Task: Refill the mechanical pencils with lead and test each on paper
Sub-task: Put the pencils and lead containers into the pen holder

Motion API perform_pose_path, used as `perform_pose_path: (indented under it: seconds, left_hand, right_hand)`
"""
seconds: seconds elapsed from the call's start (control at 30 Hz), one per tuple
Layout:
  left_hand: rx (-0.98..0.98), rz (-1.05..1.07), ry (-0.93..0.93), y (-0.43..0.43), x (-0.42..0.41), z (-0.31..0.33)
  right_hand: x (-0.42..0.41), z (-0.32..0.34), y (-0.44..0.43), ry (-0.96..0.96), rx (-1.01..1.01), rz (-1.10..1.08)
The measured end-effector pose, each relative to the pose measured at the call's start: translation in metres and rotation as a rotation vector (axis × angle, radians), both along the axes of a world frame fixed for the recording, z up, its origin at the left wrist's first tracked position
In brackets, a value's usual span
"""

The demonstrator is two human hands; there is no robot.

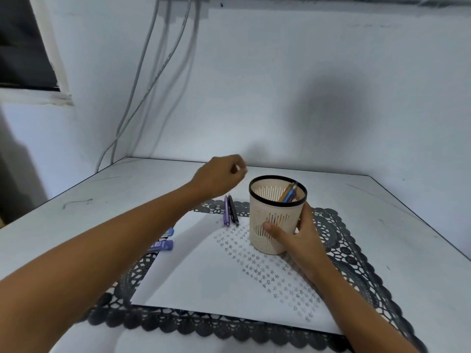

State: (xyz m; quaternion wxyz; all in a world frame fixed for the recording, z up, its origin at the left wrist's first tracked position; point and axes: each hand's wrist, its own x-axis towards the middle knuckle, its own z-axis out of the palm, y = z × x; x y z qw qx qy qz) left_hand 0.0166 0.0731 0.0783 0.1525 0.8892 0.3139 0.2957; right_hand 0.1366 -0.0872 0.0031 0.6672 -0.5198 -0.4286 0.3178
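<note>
Two pencils (231, 210) lie side by side at the paper's (204, 271) far edge; more stand in the cup (276, 217). Paper's covered w/ rows of star marks, so testing looks well along. Right hand (297, 238) grips the cup. Left hand (221, 175) hovers above the pencils, fingers curled, holding nothing visible. Lead tubes (163, 244) lie left.

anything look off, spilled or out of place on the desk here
Nothing spilled or damaged. The pencil cup stands upright on the paper, gripped by the right hand. Two pencils lie side by side at the paper's far edge; lead cases sit beside the left forearm. The left hand hovers loosely curled.
</note>
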Motion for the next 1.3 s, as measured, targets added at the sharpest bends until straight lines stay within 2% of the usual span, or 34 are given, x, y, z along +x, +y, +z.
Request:
perform_pose_path:
  seconds: [0.13, 0.23, 0.57, 0.7, 0.77, 0.83, 1.0, 1.07, 1.2, 1.3]
  left_hand:
    - [0.145, -0.075, 0.410, 0.022, -0.023, -0.040]
    - [0.264, -0.135, 0.551, 0.024, -0.032, -0.054]
    - [0.467, -0.250, 0.715, 0.018, -0.035, -0.050]
    - [0.491, -0.226, 0.762, 0.026, -0.041, -0.048]
    - [0.461, -0.170, 0.678, 0.028, -0.045, -0.044]
    - [0.330, -0.105, 0.476, 0.025, -0.050, -0.032]
    - [-0.192, -0.059, -0.359, 0.011, -0.056, 0.022]
    - [-0.310, -0.041, -0.562, 0.003, -0.054, 0.043]
    - [-0.410, -0.127, -0.661, -0.018, -0.043, 0.066]
    - [-0.455, -0.162, -0.580, -0.033, -0.024, 0.063]
  right_hand:
    - [0.000, 0.000, 0.000, -0.009, 0.001, -0.001]
    - [0.000, 0.000, 0.000, -0.008, -0.001, -0.003]
    - [0.000, -0.001, 0.001, -0.012, 0.004, -0.014]
    - [0.000, -0.001, 0.001, -0.034, 0.004, -0.018]
    - [0.000, -0.001, 0.001, -0.029, 0.001, -0.018]
    - [0.000, -0.001, 0.000, -0.021, -0.002, -0.013]
    - [0.001, -0.001, 0.000, -0.020, 0.000, -0.014]
    - [0.001, -0.001, 0.001, -0.018, -0.001, -0.010]
    - [0.000, -0.001, 0.001, -0.012, 0.002, -0.015]
    - [0.000, 0.000, 0.000, -0.019, 0.003, -0.014]
